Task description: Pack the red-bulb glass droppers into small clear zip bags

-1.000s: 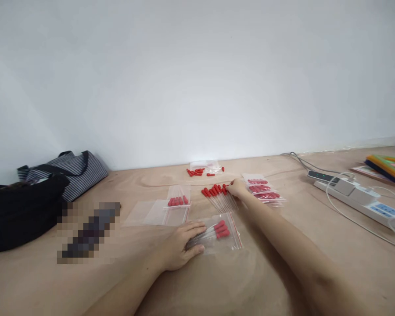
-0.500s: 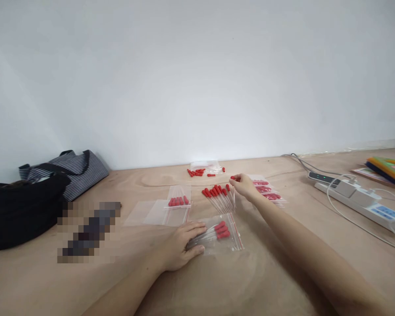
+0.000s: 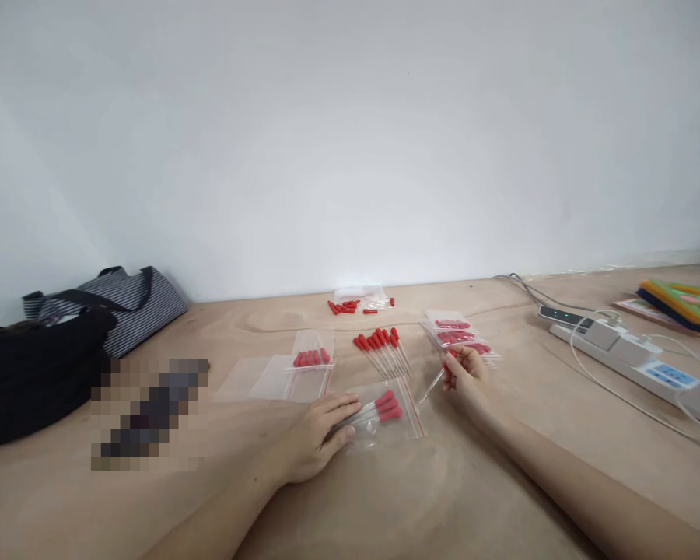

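**Dropper (image 3: 435, 382) in R hand (image 3: 471, 383), tip nr clear bag (image 3: 366, 439) under L hand (image 3: 320, 435)**

R hand: fingers pinched narrow on the dropper's red end; thin clear tube slanted down-left, tip just beside the bag's red-striped edge. Touching or not: couldn't tell.

L hand: palm down on L end of same bag, fingers outstretched, thumb apart on near side. Bagged droppers (image 3: 390, 406) lay w/ tubes twd L fingers, red ends twd R hand. Held dropper thus sat betw. bag & R palm, well apart from L fingers.

Loose droppers (image 3: 380, 339) were fanned on table (image 3: 437, 498) just beyond bag, red ends twd wall (image 3: 350, 140). Stacked filled bags (image 3: 456, 337) lay just beyond R hand. Past L hand: single filled bag (image 3: 312, 358), w/ flat clear bags (image 3: 267, 379) adj. on L. Small red caps (image 3: 343, 308) lay farther back, nr wall.

Far R: power strip (image 3: 633, 354) w/ cables. Far L: striped bag (image 3: 152, 303), black bag (image 3: 40, 381).
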The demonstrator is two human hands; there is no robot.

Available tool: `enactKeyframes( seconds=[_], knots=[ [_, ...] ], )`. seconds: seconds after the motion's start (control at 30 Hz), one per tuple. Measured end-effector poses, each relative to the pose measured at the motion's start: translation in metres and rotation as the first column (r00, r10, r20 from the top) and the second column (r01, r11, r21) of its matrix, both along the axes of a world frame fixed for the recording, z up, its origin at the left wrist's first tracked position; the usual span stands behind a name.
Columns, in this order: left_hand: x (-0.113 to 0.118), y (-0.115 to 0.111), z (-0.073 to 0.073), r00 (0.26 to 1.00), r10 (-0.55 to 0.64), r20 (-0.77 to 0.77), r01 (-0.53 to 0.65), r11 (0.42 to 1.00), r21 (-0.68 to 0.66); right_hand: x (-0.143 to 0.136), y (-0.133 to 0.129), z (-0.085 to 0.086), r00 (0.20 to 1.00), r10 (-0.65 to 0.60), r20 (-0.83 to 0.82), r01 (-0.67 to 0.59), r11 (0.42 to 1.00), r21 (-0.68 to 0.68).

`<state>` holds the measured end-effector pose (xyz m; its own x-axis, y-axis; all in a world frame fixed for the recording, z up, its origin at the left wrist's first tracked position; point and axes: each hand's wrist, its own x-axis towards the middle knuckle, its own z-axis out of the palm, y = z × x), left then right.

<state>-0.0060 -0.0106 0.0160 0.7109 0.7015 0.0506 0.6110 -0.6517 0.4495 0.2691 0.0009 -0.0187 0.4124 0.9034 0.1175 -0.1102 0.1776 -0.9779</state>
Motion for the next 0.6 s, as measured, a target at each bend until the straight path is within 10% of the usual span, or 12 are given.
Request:
enactKeyframes(
  seconds=[0.37, 0.6],
  knots=[
    [0.000, -0.001, 0.002, 0.999, -0.002, -0.034, 0.001, 1.000, -0.009, -0.017, -0.024, 0.004, 0.964, 0.200, -0.174, -0.221, 0.969, -0.111],
    [-0.001, -0.001, 0.001, 1.000, 0.002, -0.007, -0.002, 1.000, -0.008, -0.015, -0.030, 0.001, 0.846, 0.532, 0.023, -0.517, 0.831, -0.205]
  ],
)
